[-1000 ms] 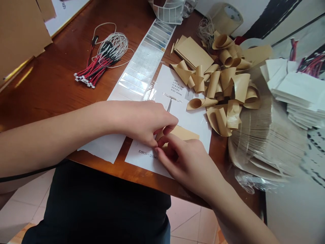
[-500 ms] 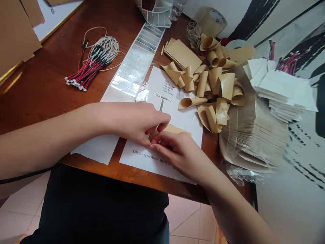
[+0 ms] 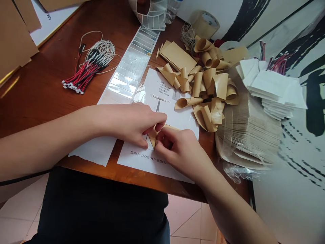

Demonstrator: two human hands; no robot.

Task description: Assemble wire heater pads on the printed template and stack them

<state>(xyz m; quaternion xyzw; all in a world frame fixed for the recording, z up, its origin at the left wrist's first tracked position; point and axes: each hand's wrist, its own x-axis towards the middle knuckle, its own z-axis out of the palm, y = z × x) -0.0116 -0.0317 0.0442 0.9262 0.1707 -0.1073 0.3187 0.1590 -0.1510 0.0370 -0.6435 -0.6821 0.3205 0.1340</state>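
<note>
A small brown paper piece (image 3: 151, 136) lies over the printed white sheet (image 3: 182, 123), its left corner raised and bent. My right hand (image 3: 179, 147) pinches this piece between thumb and fingers. Close by on the left, my left hand (image 3: 134, 122) rests palm down, its index finger bent over the piece's upper edge. Its thumb points down to the sheet, apart from that finger, with no object visible between them. Its other fingers are hidden under the palm. Just below both hands runs the printed text "DRS-206DC-E001".
Curled brown paper pieces (image 3: 198, 84) are heaped right of the sheet, beside a flat brown stack (image 3: 177, 56). A label strip (image 3: 127, 71) runs along the left. Red-and-black connector wires (image 3: 87, 69) lie farther left. Bagged card sheets (image 3: 250, 132) and white packets (image 3: 274, 84) stand right.
My right hand has drawn slightly away from my left thumb, and the brown piece's corner now shows lifted between the hands. The whole view has shifted a little.
</note>
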